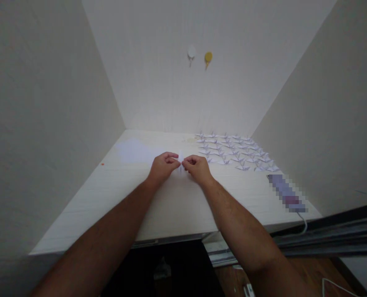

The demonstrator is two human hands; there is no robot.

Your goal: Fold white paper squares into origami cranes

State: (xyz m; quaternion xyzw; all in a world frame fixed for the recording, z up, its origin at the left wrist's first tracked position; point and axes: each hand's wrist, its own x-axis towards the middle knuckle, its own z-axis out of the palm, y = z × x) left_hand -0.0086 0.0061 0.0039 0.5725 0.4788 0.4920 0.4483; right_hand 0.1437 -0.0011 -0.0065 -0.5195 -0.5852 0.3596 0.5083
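Note:
Over the middle of the white table, my left hand point(165, 166) and my right hand point(197, 168) face each other with their fingertips nearly meeting. A small, thin piece of white folded paper point(181, 168) stands upright between them, pinched by the thumb and fingers of each hand. Its exact folds are too pale and blurred to make out. Just right of my right hand, several white paper cranes point(228, 160) are set out in rows. Left of my left hand lie white paper sheets point(133, 151) that blend into the tabletop.
A phone-like device point(284, 192), blurred out, lies at the table's right side with a white cable point(305, 225). A small orange bit point(102, 164) is near the left edge. Walls enclose the table point(177, 214) on three sides; a white hook point(191, 53) and a yellow hook point(208, 57) hang behind.

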